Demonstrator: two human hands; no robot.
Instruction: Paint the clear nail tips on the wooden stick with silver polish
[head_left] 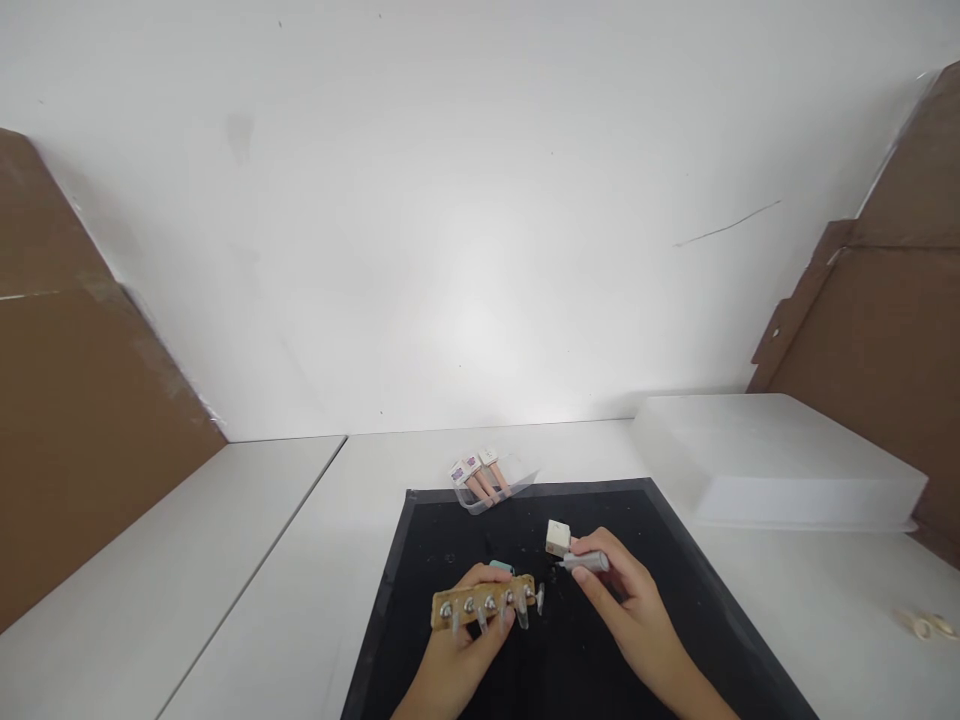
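My left hand [466,640] grips a small wooden strip [480,604] that carries a row of several clear artificial nails on silver mounts. It holds the strip level above a black mat [675,620]. My right hand [619,600] is closed on a slim silver brush handle [587,562], whose tip points left toward the strip's right end. A small cream square bottle [558,537] stands on the mat just above the brush. A teal object [501,567] shows behind my left fingers.
Three pink-handled polish bottles [478,476] lie in a clear wrapper at the mat's far edge. A white flat box [772,460] sits at the right. Brown cardboard panels [75,420] stand on both sides. Small pale items [926,626] lie at the far right.
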